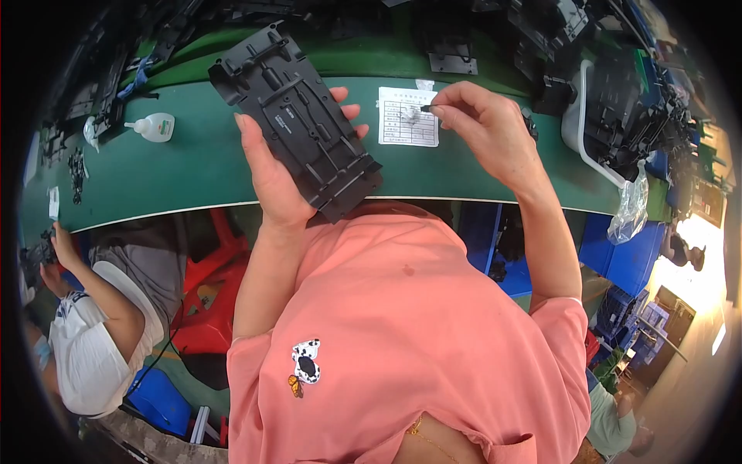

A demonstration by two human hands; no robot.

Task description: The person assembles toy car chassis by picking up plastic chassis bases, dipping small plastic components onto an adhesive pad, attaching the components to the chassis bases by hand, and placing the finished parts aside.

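Head view: black plastic frame (pixel 297 120) raised in the left hand (pixel 272 185), small dark piece (pixel 426 110) in the right hand (pixel 491 135)

The frame is long, roughly rectangular and matt black, its upward face crossed by raised ribs, slots and rod-like ridges, with a small pale marking near the middle (too fine to make out here). Lugs stick out at its far end; the near end is stepped. It slants, far end toward the left, above the near part of the desk (pixel 205 166), and its near end reaches over the desk's edge in front of the pink shirt (pixel 417 309).

The left hand wraps the frame from beneath, thumb along the left side and fingertips showing past the right side. The right hand pinches the small dark piece between thumb and forefinger, over a printed sheet (pixel 408 134); whether the piece touches anything there cannot be told.

Bare desk lies between the frame and a white bottle (pixel 156 127) to its left, and a bare stretch runs from the right forearm toward a pale bin (pixel 573 127) packed with black parts. A clear plastic bag (pixel 630 207) hangs by the bin's near corner. Green cloth (pixel 363 60) borders the far side. At the far left, well apart, are a co-worker's hands (pixel 65 246) beside dark parts.
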